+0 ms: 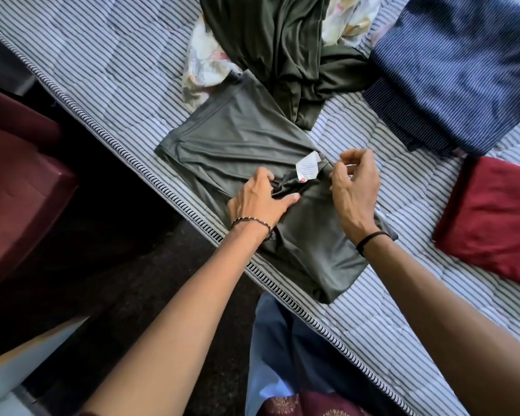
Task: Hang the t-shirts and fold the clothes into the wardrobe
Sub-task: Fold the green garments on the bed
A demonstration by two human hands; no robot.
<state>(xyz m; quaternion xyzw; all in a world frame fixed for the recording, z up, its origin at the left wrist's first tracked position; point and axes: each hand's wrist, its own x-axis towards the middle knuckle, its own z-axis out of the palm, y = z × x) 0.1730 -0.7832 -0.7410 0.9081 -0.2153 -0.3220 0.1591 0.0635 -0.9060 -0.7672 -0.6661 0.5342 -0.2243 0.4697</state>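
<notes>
While the fold is only half made, I log the risks from left to right. The maroon moulded seat (15, 181) stands off the bed at the far left and plays no part.

The grey-green smooth knit garment (237, 136) lies on the striped quilted bed (102, 70), and its near part reaches over the mattress edge. Cloth this slippery could slide to the floor if it were pulled toward me.

The left hand (261, 199) has its fingers curled into a bunch of this cloth at mid-length, thumb laid flat. If that bunch is pressed in, I judge it would set a crease and spoil the fold. The white sewn-in care label (307, 168) sticks up just beside it and may end up on the outside.

The right hand (354, 187) is at the garment's right edge with thumb and forefinger drawn close; I cannot tell whether they pinch cloth.

Behind, the loose olive-green jersey garment (282, 49) touches the grey one's far edge and could be dragged along. The folded navy pinstriped cloth (451, 70) and the folded dark red cloth (493, 217) lie well apart and are at no risk.
</notes>
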